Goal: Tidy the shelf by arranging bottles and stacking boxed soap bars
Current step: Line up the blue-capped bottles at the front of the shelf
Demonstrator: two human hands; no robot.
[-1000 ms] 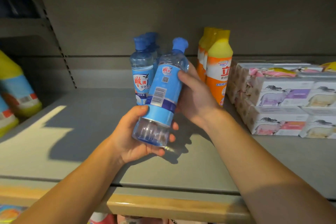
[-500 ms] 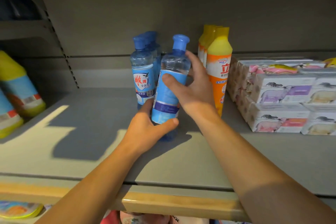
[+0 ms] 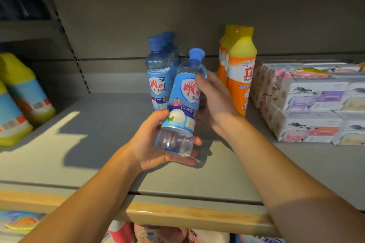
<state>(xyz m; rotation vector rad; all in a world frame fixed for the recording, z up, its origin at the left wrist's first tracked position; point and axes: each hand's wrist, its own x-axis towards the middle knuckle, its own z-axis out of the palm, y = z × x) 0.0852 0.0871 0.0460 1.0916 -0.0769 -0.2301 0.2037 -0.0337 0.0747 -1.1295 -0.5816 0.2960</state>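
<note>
While you are holding the blue-capped bottle (image 3: 182, 104) tilted above the shelf (image 3: 98, 144), your left hand (image 3: 158, 144) is cupping its clear base with fingers curled under, and your right hand (image 3: 215, 102) is pressing on the upper label, thumb across the front. To the left, the row of blue bottles (image 3: 159, 73) is standing at the far side, just beside the one you are carrying. Further right, the orange bottles (image 3: 239, 73) are standing close behind your right hand, and the stacked soap boxes (image 3: 308, 104) are sitting at the far right. Because the gap between the two rows looks tight, swinging the bottle upright carelessly is likely to knock a neighbour over.
</note>
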